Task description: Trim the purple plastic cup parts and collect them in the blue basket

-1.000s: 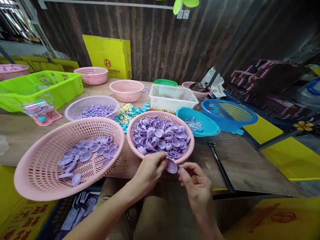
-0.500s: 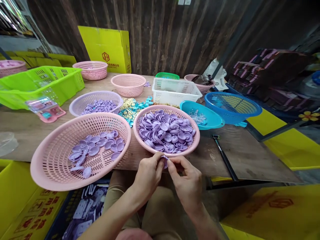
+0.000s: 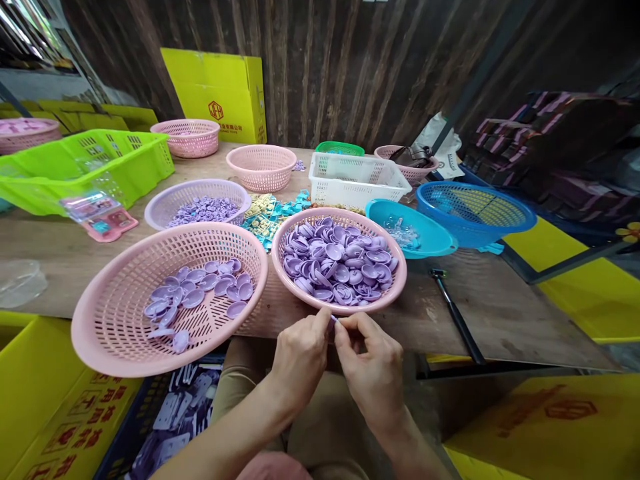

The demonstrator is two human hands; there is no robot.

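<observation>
Pinching one small purple piece between both thumbs and forefingers, my left hand and right hand meet just below the table edge, beside two pink baskets; bare tabletop lies right.

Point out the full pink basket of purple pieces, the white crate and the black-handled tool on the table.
full pink basket (image 3: 395, 293): head view, right rim.
white crate (image 3: 350, 195): head view, front wall.
black-handled tool (image 3: 457, 317): head view, mid-handle.
</observation>
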